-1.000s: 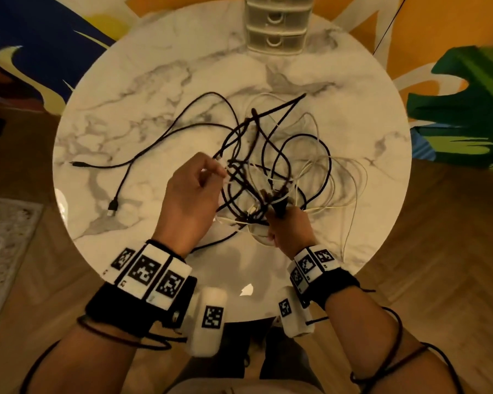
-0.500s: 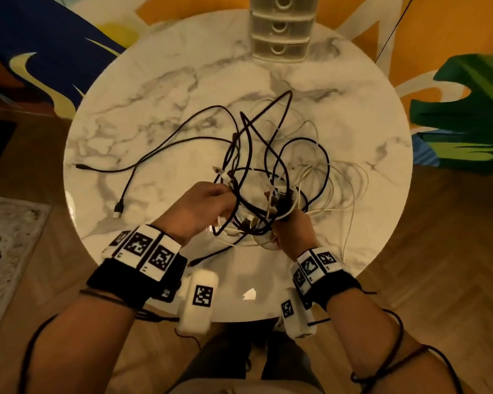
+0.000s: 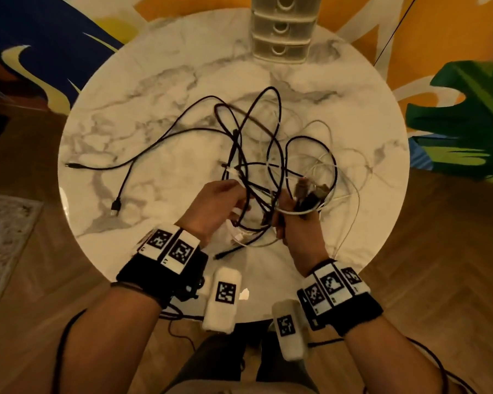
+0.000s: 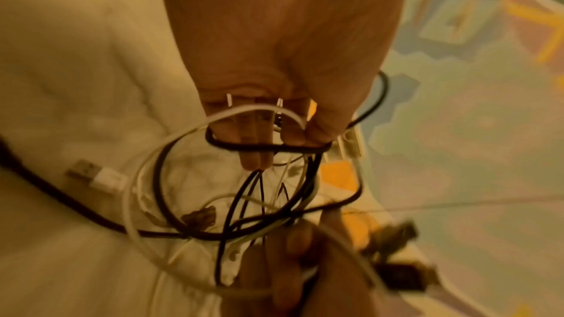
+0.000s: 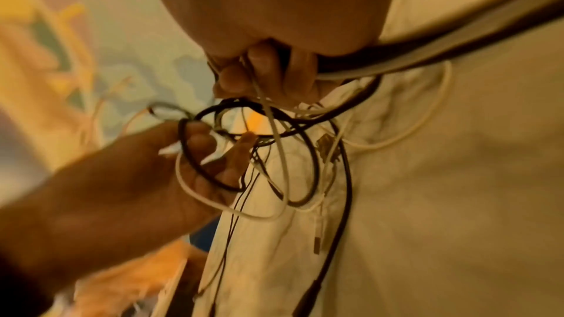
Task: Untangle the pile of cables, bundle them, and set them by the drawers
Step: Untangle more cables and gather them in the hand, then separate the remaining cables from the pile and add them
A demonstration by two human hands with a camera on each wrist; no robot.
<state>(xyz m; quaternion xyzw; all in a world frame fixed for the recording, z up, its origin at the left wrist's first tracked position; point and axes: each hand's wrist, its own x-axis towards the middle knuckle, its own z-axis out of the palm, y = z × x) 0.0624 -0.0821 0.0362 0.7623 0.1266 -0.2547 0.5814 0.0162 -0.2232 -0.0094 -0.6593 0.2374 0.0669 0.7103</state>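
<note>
While hovering over the round white marble surface (image 3: 160, 115), left hand (image 3: 214, 206) curls fingers (image 4: 259, 144) through black and white cable loops (image 3: 268, 155); right hand (image 3: 299, 231) clamps plug ends. Nothing bundled; clear plastic drawers (image 3: 281, 32) well beyond fingertips. Only wrist views show fingers threaded.

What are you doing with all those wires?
A person is sorting out a tangled pile of cables on a round marble table. The left hand grips black and white loops near the front of the tangle, and the right hand holds another bunch, plugs included. One black cable already trails out to the left across the table. Nothing is bundled yet, and the little drawers at the far edge have no cables beside them.
</note>
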